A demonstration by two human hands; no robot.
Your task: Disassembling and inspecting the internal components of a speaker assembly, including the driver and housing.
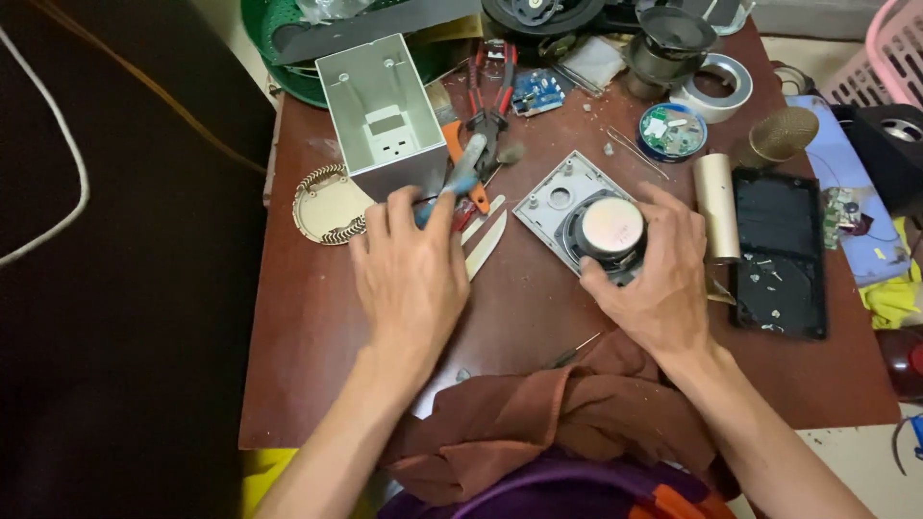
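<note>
Fingers (pixel 663 207) of the right hand (pixel 654 279) curl loosely around a round speaker driver (pixel 611 227), cupping its magnet from the 3 and 6 o'clock sides, the grip closed on it but not tight. That driver sits on a grey square panel (pixel 558 197), which lies tilted on the brown table (pixel 308 336) just past the hand. At 9 o'clock from there, the left hand (pixel 411 279) lies palm down with its fingers partly bent over the handle of a blue-and-grey tool (pixel 460 173); it seems to pinch that handle, though the hand hides the contact. Nearest of all, at 6 o'clock, a rumpled brown cloth (pixel 538 413) lies at the table's near edge between the forearms. Two pale plastic pry sticks (pixel 486 245) lie just beside the left hand, between the two hands. At 3 o'clock from the right hand a gold cylinder (pixel 716 207) lies beside a black flat cover (pixel 779 255). Farther, at 11 o'clock, an open grey speaker housing (pixel 380 115) stands next to a round gold grille (pixel 327 204). Red-handled pliers (pixel 492 96) and a small blue circuit board (pixel 538 91) lie at 12 o'clock, with a roll of white tape (pixel 716 86) at 1 o'clock.
</note>
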